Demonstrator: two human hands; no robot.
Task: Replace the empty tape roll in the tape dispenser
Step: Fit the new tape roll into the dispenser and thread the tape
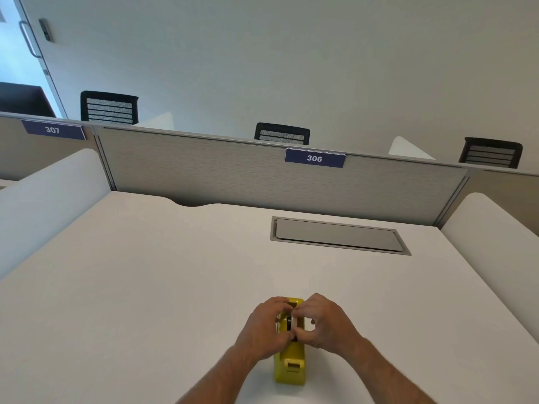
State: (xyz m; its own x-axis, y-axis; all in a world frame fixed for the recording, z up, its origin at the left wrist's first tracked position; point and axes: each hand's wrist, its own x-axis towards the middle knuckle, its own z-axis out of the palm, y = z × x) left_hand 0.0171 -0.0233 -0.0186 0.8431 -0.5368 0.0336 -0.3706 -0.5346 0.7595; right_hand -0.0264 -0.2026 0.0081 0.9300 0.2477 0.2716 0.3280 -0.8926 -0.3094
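Observation:
A yellow tape dispenser (289, 364) stands on the white desk (151, 287) near the front edge, its cutter end toward me. A tape roll (292, 323) with a dark hub sits upright in the dispenser's slot. My left hand (267, 325) grips the roll and the dispenser's left side. My right hand (325, 323) pinches the roll from the right with thumb and fingers. The hands hide most of the roll, so I cannot tell whether it carries tape or is a bare core.
A grey cable hatch (338, 236) is set flush in the desk at the back right. A grey partition (233, 170) with a "306" label closes the far side, and white side dividers (495, 228) flank the desk. Black chairs stand beyond.

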